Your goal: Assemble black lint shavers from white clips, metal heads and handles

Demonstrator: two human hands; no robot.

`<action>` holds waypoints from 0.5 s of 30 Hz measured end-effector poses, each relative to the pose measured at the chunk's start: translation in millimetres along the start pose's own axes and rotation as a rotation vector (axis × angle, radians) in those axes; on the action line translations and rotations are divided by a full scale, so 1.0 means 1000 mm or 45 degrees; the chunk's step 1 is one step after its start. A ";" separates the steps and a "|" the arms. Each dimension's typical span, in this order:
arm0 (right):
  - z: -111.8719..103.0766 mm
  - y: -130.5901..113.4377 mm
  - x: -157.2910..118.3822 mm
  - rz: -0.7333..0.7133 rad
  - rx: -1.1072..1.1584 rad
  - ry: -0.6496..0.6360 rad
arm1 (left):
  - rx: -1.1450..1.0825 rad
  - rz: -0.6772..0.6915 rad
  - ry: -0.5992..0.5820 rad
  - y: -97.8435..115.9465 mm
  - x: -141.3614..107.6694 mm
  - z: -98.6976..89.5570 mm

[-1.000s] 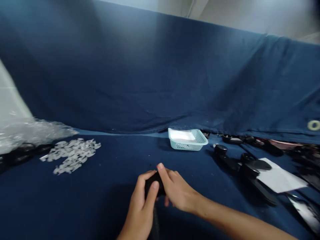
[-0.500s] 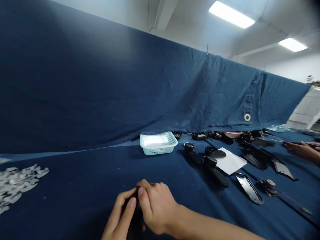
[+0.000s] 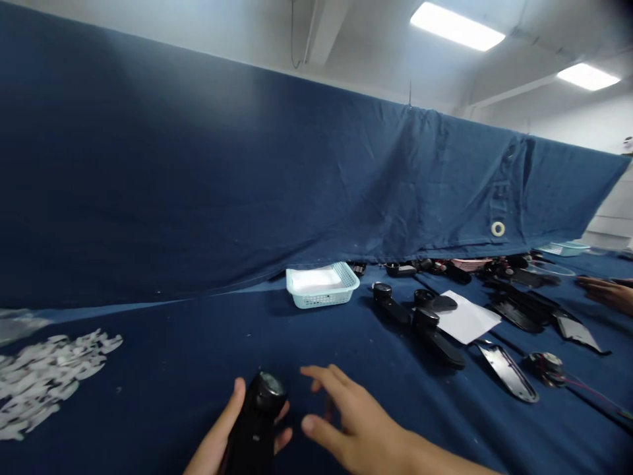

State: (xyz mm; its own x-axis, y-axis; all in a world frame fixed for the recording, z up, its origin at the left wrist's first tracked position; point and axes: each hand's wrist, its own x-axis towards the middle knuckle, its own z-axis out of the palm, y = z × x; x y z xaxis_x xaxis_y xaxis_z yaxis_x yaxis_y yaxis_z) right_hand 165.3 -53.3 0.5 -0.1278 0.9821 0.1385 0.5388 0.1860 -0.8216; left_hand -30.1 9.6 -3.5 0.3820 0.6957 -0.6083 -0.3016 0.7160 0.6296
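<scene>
My left hand (image 3: 222,425) is wrapped round a black handheld device (image 3: 257,422) with a glossy round head at its upper end. The device is tilted a little, and its lower part runs out of the bottom of the view. Fingertips of the left hand show on its right side. To the right of the device, my right hand (image 3: 353,422) holds nothing. Its thumb and fingers are apart, and it does not touch the device. Similar black devices (image 3: 435,336) lie on the blue cloth further right.
A light blue basket (image 3: 324,298) with white paper stands ahead. White plastic pieces (image 3: 54,376) are heaped at left. At right lie a white sheet (image 3: 467,318), an open black shell (image 3: 507,373) and a motor-like part (image 3: 546,366) with wires. Another person's hand (image 3: 606,290) is at far right.
My right hand has let go of the black device and moved right, its fingers opening. The device's round head now shows in my left hand. The view has shifted slightly left.
</scene>
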 end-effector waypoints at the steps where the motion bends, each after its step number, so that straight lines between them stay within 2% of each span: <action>1: 0.001 0.004 -0.005 0.098 0.106 0.037 | -0.083 0.008 -0.015 -0.001 0.003 -0.001; 3: 0.008 0.008 -0.010 0.331 0.485 0.034 | -0.172 0.105 -0.031 -0.005 0.006 0.001; 5: 0.020 0.007 -0.010 0.497 1.001 -0.162 | -0.117 0.200 0.003 -0.011 0.004 0.009; 7: 0.033 0.002 -0.006 0.459 1.423 -0.338 | 0.026 0.400 0.093 -0.016 -0.004 0.017; 8: 0.038 -0.001 -0.002 0.404 1.557 -0.371 | 0.104 0.534 0.130 -0.018 -0.008 0.020; 10: 0.044 -0.005 0.004 0.344 1.700 -0.355 | 0.205 0.769 0.149 -0.019 -0.017 0.021; 11: 0.045 -0.007 0.007 0.363 1.733 -0.354 | 0.226 0.821 0.122 -0.020 -0.020 0.019; 13: 0.045 -0.009 0.013 0.441 1.765 -0.387 | 0.197 0.816 0.011 -0.021 -0.022 0.010; 15: 0.048 -0.012 0.017 0.457 1.736 -0.358 | 0.105 0.695 -0.109 -0.022 -0.020 0.000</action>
State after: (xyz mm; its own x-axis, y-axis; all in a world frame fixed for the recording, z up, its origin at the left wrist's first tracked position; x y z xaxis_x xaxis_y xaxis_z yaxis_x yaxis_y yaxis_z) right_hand 116.4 -40.4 -14.0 -0.4021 0.9005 -0.1657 -0.6057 -0.3973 -0.6893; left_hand -31.0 -20.6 -4.9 0.2604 0.9547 -0.1440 -0.4076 0.2439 0.8800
